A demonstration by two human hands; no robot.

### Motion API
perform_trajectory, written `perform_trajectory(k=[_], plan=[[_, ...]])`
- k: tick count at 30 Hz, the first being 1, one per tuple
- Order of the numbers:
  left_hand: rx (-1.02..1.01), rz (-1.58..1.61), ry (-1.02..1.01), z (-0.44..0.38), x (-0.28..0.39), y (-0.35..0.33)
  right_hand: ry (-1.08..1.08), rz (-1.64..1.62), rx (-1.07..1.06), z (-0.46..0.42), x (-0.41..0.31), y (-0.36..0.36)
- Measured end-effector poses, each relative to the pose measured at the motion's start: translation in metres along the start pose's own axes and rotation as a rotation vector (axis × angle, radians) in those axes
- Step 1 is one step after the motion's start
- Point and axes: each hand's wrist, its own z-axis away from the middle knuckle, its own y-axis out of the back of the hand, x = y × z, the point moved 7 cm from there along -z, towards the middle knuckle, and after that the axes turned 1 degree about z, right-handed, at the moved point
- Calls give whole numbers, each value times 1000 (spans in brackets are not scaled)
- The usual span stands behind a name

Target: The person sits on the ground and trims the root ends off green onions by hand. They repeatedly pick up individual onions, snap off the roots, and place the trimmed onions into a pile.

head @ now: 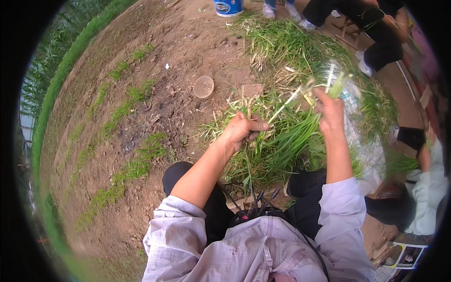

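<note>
My left hand [246,131] is closed at the root end of a white plant stem [285,106], thumb and fingers pinched together. To its right, my right hand [328,105] grips a bunch of long green leafy stalks [304,130], which look like chives or young scallions. The leaves hang down and to the left from that fist, while pale stem ends, blurred by motion, stick out above it. Under both hands lies a loose heap of green leaves and pale, dry trimmings [260,155]. A white woven plastic sheet or sack [363,141] lies just right of my right hand.
Another pile of green stalks [282,42] lies farther ahead. A round shallow disc or dish [203,87] rests on bare soil, and a blue bucket [228,7] stands at the top. Several people sit at the top and right, one in a pale sleeve [431,194]. Grass tufts grow at left.
</note>
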Motion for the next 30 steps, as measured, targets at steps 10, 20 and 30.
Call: perform_trajectory(k=[10, 20, 30], plan=[[-123, 89, 53, -7, -13, -14, -122, 257, -483, 38, 40, -53], [-20, -50, -92, -4, 0, -8, -93, 290, -467, 42, 40, -60], [-55, 35, -68, -1, 3, -7, -149, 207, -431, 22, 33, -43]])
